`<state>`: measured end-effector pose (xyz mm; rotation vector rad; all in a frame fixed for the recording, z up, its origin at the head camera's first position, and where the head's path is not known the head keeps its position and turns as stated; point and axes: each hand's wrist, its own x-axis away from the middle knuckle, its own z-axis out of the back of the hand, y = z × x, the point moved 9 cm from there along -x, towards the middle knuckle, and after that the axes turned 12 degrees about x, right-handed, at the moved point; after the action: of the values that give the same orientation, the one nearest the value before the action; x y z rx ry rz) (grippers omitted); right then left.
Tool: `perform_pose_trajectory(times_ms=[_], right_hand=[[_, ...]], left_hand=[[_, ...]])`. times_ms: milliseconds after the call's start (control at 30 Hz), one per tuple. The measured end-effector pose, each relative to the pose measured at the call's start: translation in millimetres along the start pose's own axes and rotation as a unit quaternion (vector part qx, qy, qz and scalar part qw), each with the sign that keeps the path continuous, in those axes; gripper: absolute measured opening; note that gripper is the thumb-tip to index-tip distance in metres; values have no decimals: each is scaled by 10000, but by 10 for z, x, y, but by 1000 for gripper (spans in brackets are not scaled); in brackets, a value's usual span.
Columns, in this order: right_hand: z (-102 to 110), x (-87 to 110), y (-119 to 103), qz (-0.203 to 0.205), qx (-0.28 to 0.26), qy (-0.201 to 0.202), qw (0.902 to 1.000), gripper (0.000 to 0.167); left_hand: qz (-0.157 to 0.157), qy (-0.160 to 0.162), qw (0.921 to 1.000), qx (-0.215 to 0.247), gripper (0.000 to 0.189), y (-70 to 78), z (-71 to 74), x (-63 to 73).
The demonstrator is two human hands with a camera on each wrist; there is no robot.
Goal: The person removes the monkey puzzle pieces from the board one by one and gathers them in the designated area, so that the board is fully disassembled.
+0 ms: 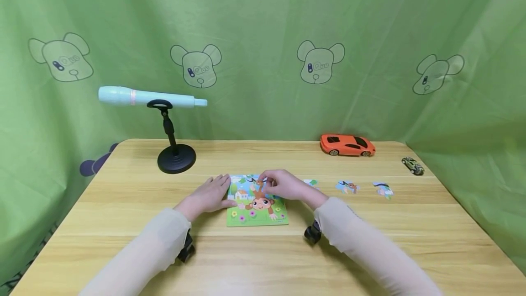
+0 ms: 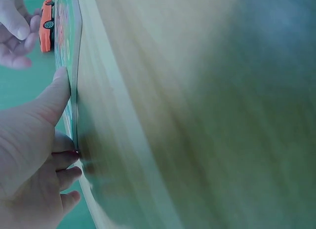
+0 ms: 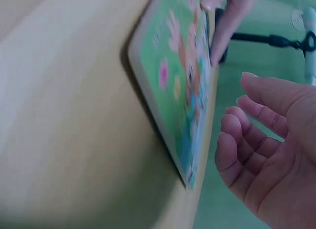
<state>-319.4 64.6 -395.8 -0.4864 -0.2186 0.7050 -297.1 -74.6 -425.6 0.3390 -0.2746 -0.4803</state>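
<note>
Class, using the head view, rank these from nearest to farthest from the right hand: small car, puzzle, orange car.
From the right hand:
1. Puzzle: at its fingertips.
2. Orange car: beyond, rightward.
3. Small car: farther right, near the table's edge.

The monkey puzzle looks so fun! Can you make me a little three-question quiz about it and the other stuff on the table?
1. What colour is the bigger toy car? A) blue B) orange C) white
2. True or false: the light-blue tube lies flat on the table.
3. Which hand has its thumb on the puzzle?

Key:
1. B.
2. False: the light-blue tube is up on the black stand.
3. The left hand.
</note>
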Motion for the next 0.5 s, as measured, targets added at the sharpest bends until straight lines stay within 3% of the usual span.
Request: perform_pose_trajectory(times_ms=[233, 500], right_hand=[[-253, -100, -145, -37, -411, -454, 9981, 28], [-340, -166, -243, 48, 707, -436, 9965, 33]], left_hand=[[-30, 43, 10000, 10, 78, 11, 21, 10], [-248, 190, 9994, -118, 76, 40, 29, 25]])
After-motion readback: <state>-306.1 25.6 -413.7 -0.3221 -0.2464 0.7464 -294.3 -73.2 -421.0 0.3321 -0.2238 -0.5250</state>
